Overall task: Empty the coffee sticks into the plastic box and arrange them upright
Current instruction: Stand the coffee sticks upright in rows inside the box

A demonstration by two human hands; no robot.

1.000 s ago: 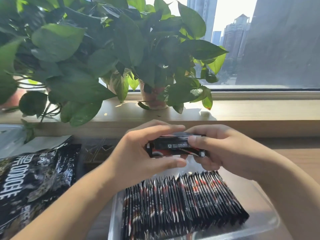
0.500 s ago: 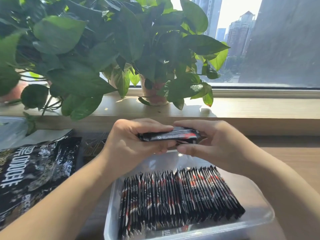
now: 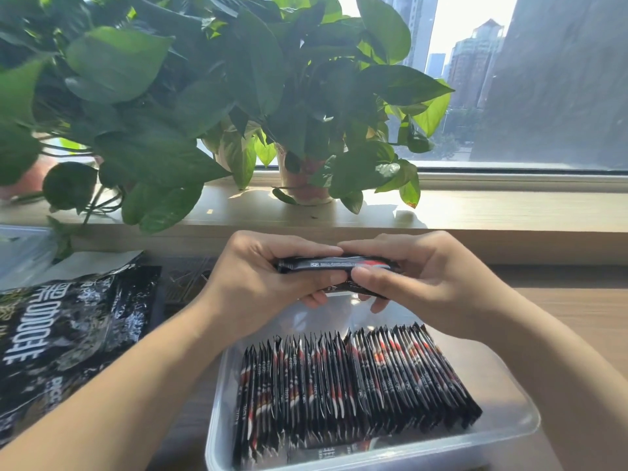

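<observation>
coffee sticks (image 3: 326, 265), turned edge-on since before, stay pinched between left hand (image 3: 265, 283) and right hand (image 3: 431, 277) above plastic box (image 3: 503, 379).

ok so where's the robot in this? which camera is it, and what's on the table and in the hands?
There is no robot: a person works with two bare hands. The only camera is a wide-angle one worn on the person's head, looking forward and down, so both arms come in from the bottom edge.

The left hand and right hand both grip a small bundle of coffee sticks, turned sideways, above a clear plastic box on the table. How many sticks are in the bundle is hard to tell.

In the box, a long row of coffee sticks stands on edge, leaning a little. Left of the box lies a crumpled black bag. Behind, a leafy plant sits on the windowsill.
</observation>
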